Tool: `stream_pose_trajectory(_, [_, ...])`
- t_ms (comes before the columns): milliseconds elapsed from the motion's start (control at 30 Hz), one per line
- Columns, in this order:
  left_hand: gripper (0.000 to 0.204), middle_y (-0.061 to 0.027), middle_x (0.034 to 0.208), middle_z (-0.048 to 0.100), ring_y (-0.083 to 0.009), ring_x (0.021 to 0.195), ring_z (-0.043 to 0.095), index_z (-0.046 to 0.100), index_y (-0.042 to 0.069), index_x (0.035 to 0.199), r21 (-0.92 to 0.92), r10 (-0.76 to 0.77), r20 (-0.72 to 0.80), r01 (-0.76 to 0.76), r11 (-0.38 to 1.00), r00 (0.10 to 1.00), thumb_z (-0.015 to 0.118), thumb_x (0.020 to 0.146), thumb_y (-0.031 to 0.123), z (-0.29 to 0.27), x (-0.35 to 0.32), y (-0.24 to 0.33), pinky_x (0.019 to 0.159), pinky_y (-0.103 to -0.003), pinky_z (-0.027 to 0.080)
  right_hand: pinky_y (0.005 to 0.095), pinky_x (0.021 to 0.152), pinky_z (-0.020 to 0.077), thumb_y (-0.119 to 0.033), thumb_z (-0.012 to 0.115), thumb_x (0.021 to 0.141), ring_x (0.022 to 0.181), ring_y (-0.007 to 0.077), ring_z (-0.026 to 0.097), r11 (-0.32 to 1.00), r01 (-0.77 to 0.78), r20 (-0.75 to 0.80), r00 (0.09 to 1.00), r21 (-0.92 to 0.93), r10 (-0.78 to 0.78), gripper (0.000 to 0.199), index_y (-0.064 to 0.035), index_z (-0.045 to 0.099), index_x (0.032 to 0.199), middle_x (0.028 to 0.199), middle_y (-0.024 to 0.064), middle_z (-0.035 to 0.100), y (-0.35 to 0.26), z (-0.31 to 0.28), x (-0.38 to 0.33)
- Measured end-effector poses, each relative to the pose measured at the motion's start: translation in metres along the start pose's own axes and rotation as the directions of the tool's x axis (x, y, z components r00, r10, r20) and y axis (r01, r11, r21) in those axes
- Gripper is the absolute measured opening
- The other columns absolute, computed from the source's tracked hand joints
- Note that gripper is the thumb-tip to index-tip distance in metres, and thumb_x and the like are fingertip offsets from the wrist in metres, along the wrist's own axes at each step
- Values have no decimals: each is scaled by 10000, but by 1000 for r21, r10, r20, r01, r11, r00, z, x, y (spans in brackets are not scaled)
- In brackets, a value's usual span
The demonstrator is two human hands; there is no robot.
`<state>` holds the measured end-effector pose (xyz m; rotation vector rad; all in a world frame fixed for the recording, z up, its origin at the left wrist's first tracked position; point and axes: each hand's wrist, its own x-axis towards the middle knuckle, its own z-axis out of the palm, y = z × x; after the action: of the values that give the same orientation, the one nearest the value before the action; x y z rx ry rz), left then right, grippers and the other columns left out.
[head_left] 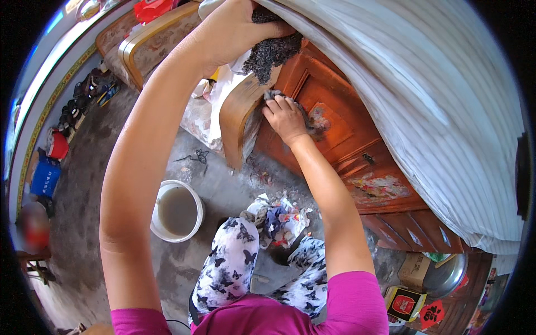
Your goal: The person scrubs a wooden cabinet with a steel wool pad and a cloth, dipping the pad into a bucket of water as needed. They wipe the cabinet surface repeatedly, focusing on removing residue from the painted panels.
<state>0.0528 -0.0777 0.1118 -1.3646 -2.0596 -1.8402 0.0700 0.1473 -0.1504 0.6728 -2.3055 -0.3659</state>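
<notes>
- Clenched on a dark grey cloth [293,106], the right hand [286,118] pressed it against the front face of the red-brown wooden cabinet [340,128], just below the cabinet's upper edge
- Left hand [231,28] was raised above it, fingers closed on a bunch of dark speckled fabric [271,50] and the edge of the white striped cover [402,72], holding both lifted off the cabinet top
- Cloth lay between the right palm and the wood, beside the curved wooden armrest [240,117] of the neighbouring seat; how much of it was folded under the hand could not be told
- For good wiping, pressure was judged best kept flat through the palm, with strokes running along the panel mouldings so that dirt in the grooves was drawn out
- Lifted cover was judged to need a steady hold; if it slipped it would fall over the wiping hand and the damp surface
- White bucket [177,211] of cloudy water stood on the concrete floor [223,190] to the left of the knees, within reach for rinsing
- Crumpled rags and paper [276,218] lay on the floor between the knees and the cabinet base
</notes>
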Motion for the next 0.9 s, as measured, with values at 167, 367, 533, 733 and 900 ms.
stream_pose_trajectory(167, [386,-121,1183,732,-194,1073,663,674,-71,1238,138,-63,-34,67,988,997,737,869,24,0,-8,7,964,-327,536,375,957,527,-142,622,869,1128,222,590,953,131,279,937,272,-209,125,-162,692,971,1153,8,626,2,-9,-39])
stream_pose_trajectory(367, [401,-166,1186,714,-228,1010,719,610,-91,1289,-493,-162,-109,88,865,981,700,906,-13,14,7,22,899,-338,595,406,963,492,-225,601,880,1190,228,577,982,41,-272,958,-183,-91,298,-152,661,1164,1154,11,646,47,-103,88])
stream_pose_trajectory(533, [399,-169,1174,708,-248,976,734,586,-51,1302,-642,-193,-38,124,757,981,621,905,-52,18,16,17,859,-379,623,402,958,489,-195,634,856,1096,227,638,971,-65,-80,996,-231,47,230,-97,686,1058,1108,46,695,73,-109,85])
stream_pose_trajectory(733, [385,-151,1167,706,-237,1006,723,606,-50,1282,-564,-233,-52,164,809,971,629,897,-42,30,25,6,866,-366,615,421,1076,466,-179,580,932,1280,250,581,957,-164,-21,986,-240,164,433,-165,631,1362,1394,9,611,84,-168,15])
stream_pose_trajectory(900, [373,-128,1115,732,-213,977,728,643,-45,1269,-507,-316,166,355,785,934,655,897,-10,45,34,-2,866,-336,602,450,1141,435,-121,521,1018,1392,310,514,853,-343,108,904,-393,414,474,-134,553,1491,1543,95,520,111,-233,-113])
